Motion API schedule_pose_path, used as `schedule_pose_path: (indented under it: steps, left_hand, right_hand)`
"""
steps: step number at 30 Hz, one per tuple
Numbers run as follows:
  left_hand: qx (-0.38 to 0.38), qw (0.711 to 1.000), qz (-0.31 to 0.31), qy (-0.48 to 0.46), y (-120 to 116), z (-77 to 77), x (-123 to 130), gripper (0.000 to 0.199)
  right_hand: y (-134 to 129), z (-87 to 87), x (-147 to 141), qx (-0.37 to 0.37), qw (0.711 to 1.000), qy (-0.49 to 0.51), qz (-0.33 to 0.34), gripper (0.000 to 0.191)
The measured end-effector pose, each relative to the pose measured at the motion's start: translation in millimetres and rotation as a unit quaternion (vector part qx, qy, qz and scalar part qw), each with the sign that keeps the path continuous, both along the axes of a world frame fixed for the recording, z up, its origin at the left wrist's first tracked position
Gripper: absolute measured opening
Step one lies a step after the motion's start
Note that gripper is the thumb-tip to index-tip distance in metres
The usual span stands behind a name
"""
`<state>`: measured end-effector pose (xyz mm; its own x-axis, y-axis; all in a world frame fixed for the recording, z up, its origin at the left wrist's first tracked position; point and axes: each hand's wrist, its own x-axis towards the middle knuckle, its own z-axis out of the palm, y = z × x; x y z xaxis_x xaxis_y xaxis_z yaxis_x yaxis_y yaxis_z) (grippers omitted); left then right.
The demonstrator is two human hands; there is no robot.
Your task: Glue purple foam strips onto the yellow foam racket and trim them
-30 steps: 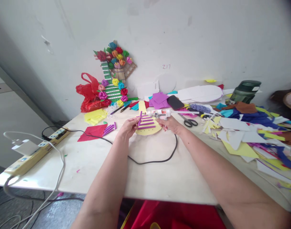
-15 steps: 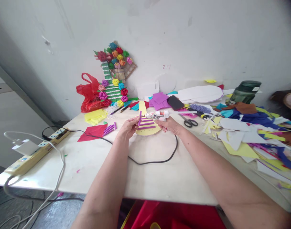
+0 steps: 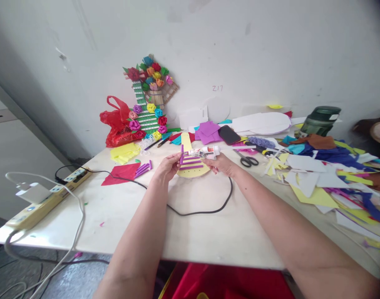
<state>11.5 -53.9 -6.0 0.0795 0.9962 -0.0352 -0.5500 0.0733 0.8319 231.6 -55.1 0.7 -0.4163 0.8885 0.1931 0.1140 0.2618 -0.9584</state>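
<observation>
Between its fingertips my left hand (image 3: 169, 165) pinches a purple paper stick (image 3: 182, 154), held nearly upright. My right hand (image 3: 220, 163) is closed around a white glue gun (image 3: 212, 151), whose nozzle end points left at the stick. A white glue stick (image 3: 239, 147) juts from the gun's back. Under both hands lies a yellow paper shape (image 3: 194, 172) with a rounded bottom and a narrow top, crossed by several purple strips. More purple sticks (image 3: 142, 169) rest to the left, beside a red sheet (image 3: 121, 173).
Scissors (image 3: 248, 159), a phone (image 3: 229, 135) and paper scraps (image 3: 308, 174) lie to the right, near a green bottle (image 3: 319, 121). A black cable (image 3: 192, 214) loops in front. A power strip (image 3: 49, 198) sits left. Flower crafts (image 3: 146, 112) lean on the wall.
The purple stick in my left hand has shifted very slightly left. The glue gun in my right hand has tilted and moved a little left.
</observation>
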Motion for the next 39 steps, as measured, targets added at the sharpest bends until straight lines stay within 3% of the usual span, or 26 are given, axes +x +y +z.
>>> schedule_pose_path:
  steps: [33,39]
  left_hand:
    - [0.020,0.999,0.017,-0.031,3.8,-1.4,-2.4,0.010]
    - [0.029,0.999,0.014,-0.040,5.3,-2.6,-3.8,0.010]
  right_hand:
    - [-5.5,3.1,-4.0,0.002,0.999,-0.037,0.013,0.034]
    - [-6.3,3.9,-3.0,-0.006,0.998,-0.046,0.040,0.035]
